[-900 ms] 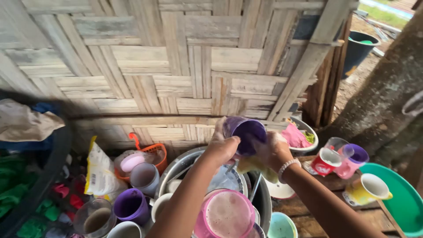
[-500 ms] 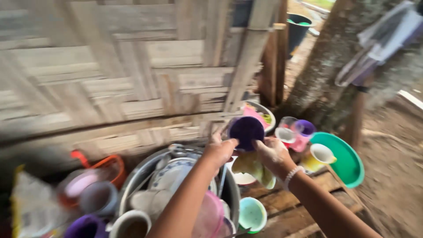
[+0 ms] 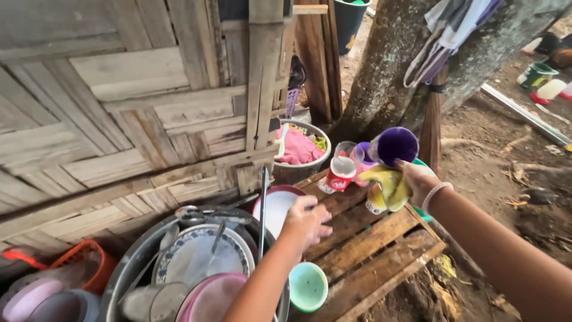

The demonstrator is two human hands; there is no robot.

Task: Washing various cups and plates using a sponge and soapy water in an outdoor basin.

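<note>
Two hands were over a washing place beside a woven bamboo wall (image 3: 119, 113). The right hand (image 3: 417, 179) held a purple plastic cup (image 3: 395, 145) and a yellow sponge cloth (image 3: 388, 186) together, with the fingers closed around them, above the far end of a wooden pallet (image 3: 369, 244). The left hand (image 3: 307, 222) held nothing; its fingers were loosely spread just above a large metal basin (image 3: 128, 268) with plates and spoons inside. A small green bowl (image 3: 308, 286) stood near the left wrist. A red-and-white cup (image 3: 341, 174) stood just beside the purple cup.
</note>
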